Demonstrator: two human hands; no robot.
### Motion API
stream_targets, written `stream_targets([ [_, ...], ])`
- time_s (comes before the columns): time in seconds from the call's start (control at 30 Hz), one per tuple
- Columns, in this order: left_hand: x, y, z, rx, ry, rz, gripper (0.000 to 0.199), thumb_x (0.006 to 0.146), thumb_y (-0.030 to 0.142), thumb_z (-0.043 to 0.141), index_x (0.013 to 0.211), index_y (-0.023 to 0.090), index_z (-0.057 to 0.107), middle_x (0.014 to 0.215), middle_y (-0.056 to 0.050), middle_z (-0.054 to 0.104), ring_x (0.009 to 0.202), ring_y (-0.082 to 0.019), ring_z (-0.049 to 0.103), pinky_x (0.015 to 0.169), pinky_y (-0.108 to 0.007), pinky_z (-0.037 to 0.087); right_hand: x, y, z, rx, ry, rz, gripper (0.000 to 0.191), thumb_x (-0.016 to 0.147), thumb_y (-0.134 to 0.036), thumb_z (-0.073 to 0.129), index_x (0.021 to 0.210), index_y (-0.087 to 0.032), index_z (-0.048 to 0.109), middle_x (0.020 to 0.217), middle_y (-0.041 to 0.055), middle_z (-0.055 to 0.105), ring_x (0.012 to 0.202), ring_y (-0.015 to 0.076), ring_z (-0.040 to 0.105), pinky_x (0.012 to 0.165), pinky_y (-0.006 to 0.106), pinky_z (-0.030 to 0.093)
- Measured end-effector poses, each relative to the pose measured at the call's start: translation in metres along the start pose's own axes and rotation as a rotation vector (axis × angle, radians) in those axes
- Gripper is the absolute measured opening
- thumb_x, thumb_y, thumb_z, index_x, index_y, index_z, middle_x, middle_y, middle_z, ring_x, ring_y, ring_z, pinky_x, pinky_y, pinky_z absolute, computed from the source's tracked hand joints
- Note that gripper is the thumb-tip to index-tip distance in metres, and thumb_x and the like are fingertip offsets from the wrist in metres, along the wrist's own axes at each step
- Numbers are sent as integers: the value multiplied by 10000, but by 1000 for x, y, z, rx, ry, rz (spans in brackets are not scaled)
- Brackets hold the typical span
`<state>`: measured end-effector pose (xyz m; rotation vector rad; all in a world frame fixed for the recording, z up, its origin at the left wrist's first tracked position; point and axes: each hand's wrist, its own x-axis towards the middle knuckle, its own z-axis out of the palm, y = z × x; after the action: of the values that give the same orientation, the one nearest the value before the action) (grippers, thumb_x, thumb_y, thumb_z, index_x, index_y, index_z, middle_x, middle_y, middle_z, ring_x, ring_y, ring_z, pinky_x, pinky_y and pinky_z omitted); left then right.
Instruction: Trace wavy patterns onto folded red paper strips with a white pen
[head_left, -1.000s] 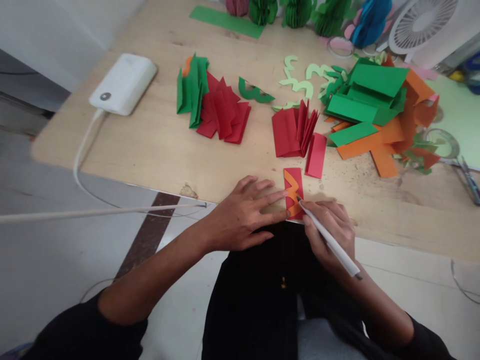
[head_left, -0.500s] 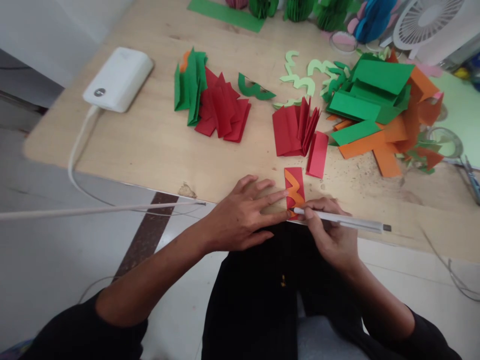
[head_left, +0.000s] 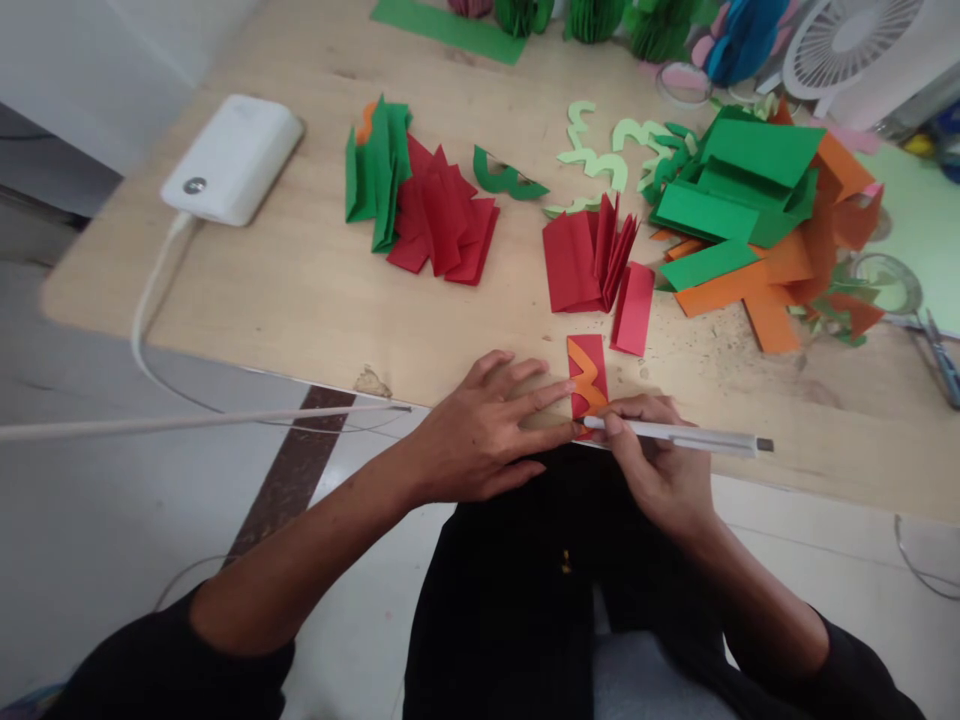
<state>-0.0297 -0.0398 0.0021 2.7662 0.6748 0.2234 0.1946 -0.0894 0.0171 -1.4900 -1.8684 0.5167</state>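
At the table's front edge lies a small red paper piece (head_left: 598, 352) with a wavy orange paper cutout (head_left: 587, 380) on top of it. My left hand (head_left: 487, 430) rests with its fingers spread, its fingertips pressing on the cutout and the red paper. In my right hand (head_left: 667, 470) is a white pen (head_left: 690, 438), closed in the fingers. The pen's tip touches the lower end of the cutout, close to my left fingertips. Just beyond stand folded red papers (head_left: 581, 260), with a single folded red strip (head_left: 632, 308) beside them.
Folded green papers (head_left: 382, 180) and red papers (head_left: 446, 220) lie left of centre. Green and orange papers (head_left: 750, 200) are heaped at right. Pale green cutouts (head_left: 600, 165) lie behind. A white power bank (head_left: 232, 160) with a cable sits far left; a fan (head_left: 851, 40) stands back right.
The pen has tilted slightly, its back end shifting a little up and left, while its tip stays near the cutout's lower end. My left hand holds the same place.
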Motion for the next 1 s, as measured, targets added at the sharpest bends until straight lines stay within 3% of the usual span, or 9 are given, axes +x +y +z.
stream_targets([
  [1.0,-2,-1,3,-2,51,14,437,935,395,536,1367,323,525,1508,-72,448,1357,-367,365,1089,-585,259,2,-1,-1,45,28,72,125,921,-243,558,806,-228,608,727,-23,671,702,150,617,675,304,451],
])
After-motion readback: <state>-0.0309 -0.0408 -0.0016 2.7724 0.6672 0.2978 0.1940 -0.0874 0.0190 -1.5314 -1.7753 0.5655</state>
